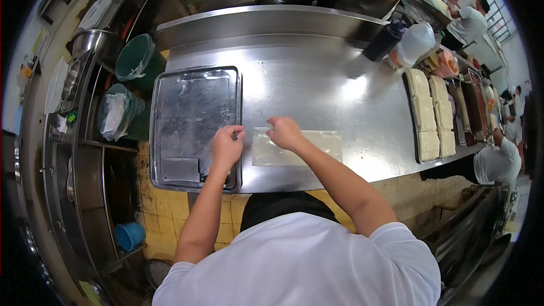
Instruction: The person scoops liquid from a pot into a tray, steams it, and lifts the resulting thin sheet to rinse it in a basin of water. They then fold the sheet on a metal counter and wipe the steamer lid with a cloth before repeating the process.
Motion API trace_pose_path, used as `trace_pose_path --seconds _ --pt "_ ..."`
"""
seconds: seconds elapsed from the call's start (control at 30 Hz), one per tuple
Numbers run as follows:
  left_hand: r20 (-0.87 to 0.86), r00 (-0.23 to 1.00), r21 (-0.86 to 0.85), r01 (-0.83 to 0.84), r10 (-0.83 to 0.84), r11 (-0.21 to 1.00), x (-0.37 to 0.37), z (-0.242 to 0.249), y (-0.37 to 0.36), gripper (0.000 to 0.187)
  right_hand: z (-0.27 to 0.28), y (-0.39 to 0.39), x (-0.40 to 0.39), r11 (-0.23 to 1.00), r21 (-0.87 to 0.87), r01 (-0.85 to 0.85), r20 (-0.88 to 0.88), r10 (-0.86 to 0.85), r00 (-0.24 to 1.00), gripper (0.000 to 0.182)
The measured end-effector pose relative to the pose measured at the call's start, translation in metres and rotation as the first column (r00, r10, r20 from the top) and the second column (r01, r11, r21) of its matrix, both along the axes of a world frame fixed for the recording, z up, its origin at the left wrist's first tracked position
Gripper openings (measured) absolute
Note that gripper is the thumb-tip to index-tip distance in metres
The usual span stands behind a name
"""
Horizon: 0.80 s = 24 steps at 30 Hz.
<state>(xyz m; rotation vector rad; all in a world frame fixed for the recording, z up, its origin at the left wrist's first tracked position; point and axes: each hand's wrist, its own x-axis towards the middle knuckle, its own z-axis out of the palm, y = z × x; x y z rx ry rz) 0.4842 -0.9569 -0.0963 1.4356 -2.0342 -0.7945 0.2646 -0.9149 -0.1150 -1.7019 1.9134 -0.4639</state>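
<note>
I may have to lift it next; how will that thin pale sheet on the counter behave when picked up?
Likely floppy: the pale sheet lies dead flat on the steel counter. Probably light and tear-prone, since it looks thin and translucent. Both hands pinch near its left edge, suggesting it needs peeling.

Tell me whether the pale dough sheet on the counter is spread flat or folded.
Spread flat. The dough sheet lies as one thin rectangle on the steel counter, both hands at its left end.

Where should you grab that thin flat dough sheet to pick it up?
Probably by the left edge, at its two corners, coming from above. The dough sheet lies flat on the steel table, so only its edges can be pinched. The left hand and right hand are already at that end.
</note>
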Motion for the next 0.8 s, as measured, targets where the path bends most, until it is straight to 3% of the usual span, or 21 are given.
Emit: trace_pose_path --seconds 0.17,0.33,0.47,0.53,0.63,0.67,0.73,0.8 --pt "0.031 0.999 0.046 -0.029 0.028 0.998 -0.005 0.000 -0.003 0.021 -0.013 -0.032 0.028 0.972 0.212 -0.100 -0.209 0.145 0.967 0.028" --pt "0.050 0.988 0.063 0.142 -0.145 0.988 -0.018 -0.016 0.003 0.031 -0.012 -0.032 0.010 0.963 0.215 -0.165 0.001 0.169 0.986 0.022" --pt "0.213 0.933 0.113 0.271 -0.290 0.956 -0.034 -0.023 0.011 0.027 -0.006 -0.019 -0.006 0.972 0.098 -0.215 0.120 0.203 0.972 0.022" --pt "0.310 0.880 0.168 0.321 -0.359 0.932 -0.039 -0.024 0.010 0.025 0.001 -0.007 -0.012 0.986 0.022 -0.168 0.085 0.166 0.983 0.024" --pt "0.222 0.923 0.410 0.202 -0.313 0.889 -0.044 -0.026 0.007 0.024 0.001 0.023 -0.026 0.995 -0.102 -0.011 0.145 0.026 0.989 0.027" --pt "0.141 0.951 0.421 0.195 -0.277 0.886 -0.042 -0.031 0.007 0.026 0.000 0.036 -0.033 0.988 -0.141 0.057 0.185 -0.030 0.982 0.028" --pt "-0.024 0.980 0.443 0.186 -0.195 0.877 -0.037 -0.054 0.008 0.031 0.030 0.068 -0.044 0.985 -0.014 0.173 0.249 -0.164 0.955 0.032" --pt "-0.045 0.995 0.437 0.099 -0.088 0.894 -0.036 -0.076 0.011 0.033 0.040 0.101 -0.057 0.964 0.069 0.255 0.295 -0.264 0.918 0.034"
